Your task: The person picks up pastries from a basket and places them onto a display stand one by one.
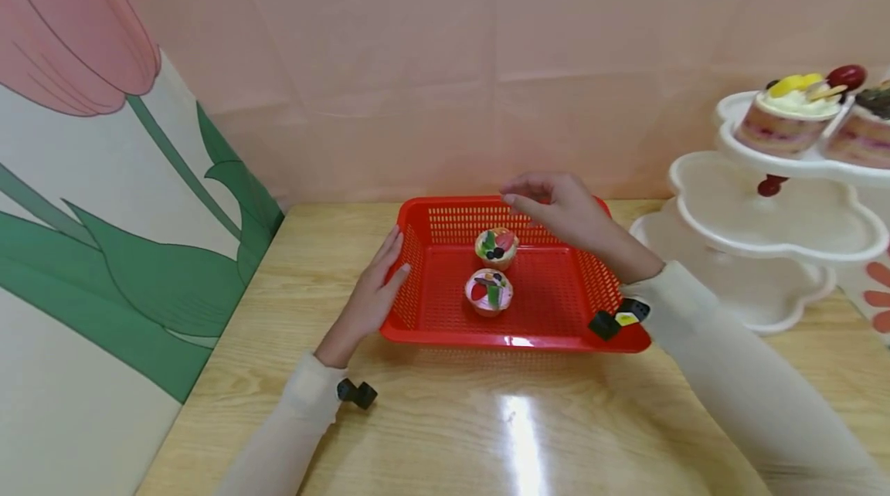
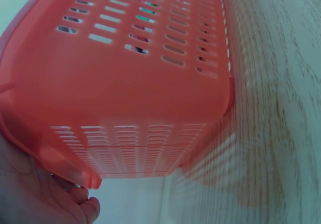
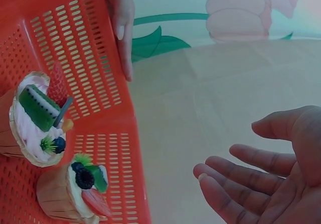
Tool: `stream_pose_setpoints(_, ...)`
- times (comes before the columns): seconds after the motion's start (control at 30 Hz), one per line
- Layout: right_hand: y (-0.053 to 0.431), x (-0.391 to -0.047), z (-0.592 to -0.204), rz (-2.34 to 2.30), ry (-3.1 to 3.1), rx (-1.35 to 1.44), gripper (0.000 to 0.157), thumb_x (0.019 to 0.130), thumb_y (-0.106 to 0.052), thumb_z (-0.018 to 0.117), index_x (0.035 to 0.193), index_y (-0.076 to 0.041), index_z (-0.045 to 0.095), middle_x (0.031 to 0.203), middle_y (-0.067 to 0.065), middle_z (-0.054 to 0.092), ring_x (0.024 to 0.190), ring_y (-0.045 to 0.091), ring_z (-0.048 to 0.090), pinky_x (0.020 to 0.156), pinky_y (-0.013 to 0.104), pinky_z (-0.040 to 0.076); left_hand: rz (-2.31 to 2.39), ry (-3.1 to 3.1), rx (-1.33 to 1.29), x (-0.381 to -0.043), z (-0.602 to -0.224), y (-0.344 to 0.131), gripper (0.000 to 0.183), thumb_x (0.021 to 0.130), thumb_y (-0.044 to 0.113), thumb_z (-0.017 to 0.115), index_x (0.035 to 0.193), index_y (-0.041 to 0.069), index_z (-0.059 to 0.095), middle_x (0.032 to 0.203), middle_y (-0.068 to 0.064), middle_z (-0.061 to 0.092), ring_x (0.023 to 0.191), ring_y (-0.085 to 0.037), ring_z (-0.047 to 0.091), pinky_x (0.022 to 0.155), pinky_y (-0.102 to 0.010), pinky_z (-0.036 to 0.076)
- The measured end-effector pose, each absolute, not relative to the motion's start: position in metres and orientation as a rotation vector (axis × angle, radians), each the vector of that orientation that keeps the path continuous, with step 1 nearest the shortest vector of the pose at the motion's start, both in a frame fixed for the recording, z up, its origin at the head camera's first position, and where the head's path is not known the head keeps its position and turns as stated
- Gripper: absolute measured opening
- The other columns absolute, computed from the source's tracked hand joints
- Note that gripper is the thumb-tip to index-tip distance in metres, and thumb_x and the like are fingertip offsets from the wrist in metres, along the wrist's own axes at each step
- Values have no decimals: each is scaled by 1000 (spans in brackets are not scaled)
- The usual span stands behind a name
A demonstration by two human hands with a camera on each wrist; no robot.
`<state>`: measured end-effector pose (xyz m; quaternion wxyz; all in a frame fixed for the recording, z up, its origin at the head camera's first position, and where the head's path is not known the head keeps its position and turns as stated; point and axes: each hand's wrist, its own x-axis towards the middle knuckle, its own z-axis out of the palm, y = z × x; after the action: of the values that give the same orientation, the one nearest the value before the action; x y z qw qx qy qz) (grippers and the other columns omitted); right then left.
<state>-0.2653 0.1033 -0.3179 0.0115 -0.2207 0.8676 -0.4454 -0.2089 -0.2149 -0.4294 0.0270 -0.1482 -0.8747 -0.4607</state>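
A red plastic basket (image 1: 545,295) with slotted walls stands on the wooden table. Inside it are two cupcakes: one with cream, dark berries and a pink fruit piece (image 1: 497,249), and, closer to me, one with pink icing, a strawberry and a kiwi slice (image 1: 489,293). My left hand (image 1: 367,299) rests along the basket's left rim, its fingers straight and the thumb spread. Over the back right of the basket hovers my right hand (image 1: 565,210), fingers loosely bent. The right wrist view shows nothing in that hand (image 3: 261,176).
To the right stands a white tiered stand (image 1: 779,245) with scalloped plates. Its top tier holds a layered dessert cup (image 1: 789,121) with fruit, and another dark-topped one (image 1: 865,125) beside it. A pink backdrop (image 1: 389,79) hangs behind the table, with tulip-printed cloth (image 1: 139,272) at left.
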Motion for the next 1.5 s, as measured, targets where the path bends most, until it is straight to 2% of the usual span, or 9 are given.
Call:
stream_pose_setpoints(0.3, 107, -281, -337, -1340, 2518, -797, 32, 101, -26, 66, 128, -10, 70, 123, 9, 71, 106, 30, 68, 89, 43, 57, -1417, -2694, -465, -210, -433, -214, 59, 109, 22, 47, 162, 10, 23, 171, 2, 11, 155, -20, 13, 119, -52, 23)
stream_pose_setpoints(0.5, 109, -291, -349, -1343, 2408, -865, 31, 101, -21, 66, 129, -7, 68, 122, 12, 70, 105, 39, 66, 87, 42, 59, -1424, -2679, -463, -210, -431, -213, 59, 109, 21, 47, 162, 10, 24, 170, 2, 13, 155, -18, 14, 119, -51, 24)
stream_pose_setpoints(0.73, 107, -296, -361, -1319, 2340, -924, 31, 100, -15, 67, 129, -4, 68, 123, 19, 69, 103, 36, 68, 83, 36, 60, -1406, -2690, -458, -211, -431, -215, 59, 109, 21, 47, 162, 10, 23, 170, 2, 12, 155, -19, 14, 119, -51, 23)
stream_pose_setpoints(1.0, 103, -298, -372, -1273, 2363, -940, 32, 98, -19, 70, 127, -7, 70, 119, 17, 71, 103, 38, 68, 83, 50, 59, -1409, -2694, -450, -211, -430, -215, 58, 109, 22, 46, 162, 10, 24, 170, 5, 12, 155, -17, 14, 118, -51, 26)
stream_pose_setpoints(1.23, 102, -291, -378, -1175, 2384, -982, 33, 97, -14, 70, 129, -4, 68, 119, 13, 72, 100, 27, 69, 83, 41, 59, -1432, -2687, -445, -210, -430, -213, 60, 109, 29, 46, 162, 10, 24, 170, 6, 12, 154, -17, 14, 117, -50, 28)
stream_pose_setpoints(1.5, 97, -291, -383, -980, 2418, -1125, 31, 93, -21, 76, 123, -11, 73, 112, 0, 74, 99, 16, 67, 86, 35, 57, -1436, -2694, -440, -210, -429, -215, 58, 110, 22, 46, 162, 10, 23, 171, 4, 11, 155, -16, 12, 118, -49, 25)
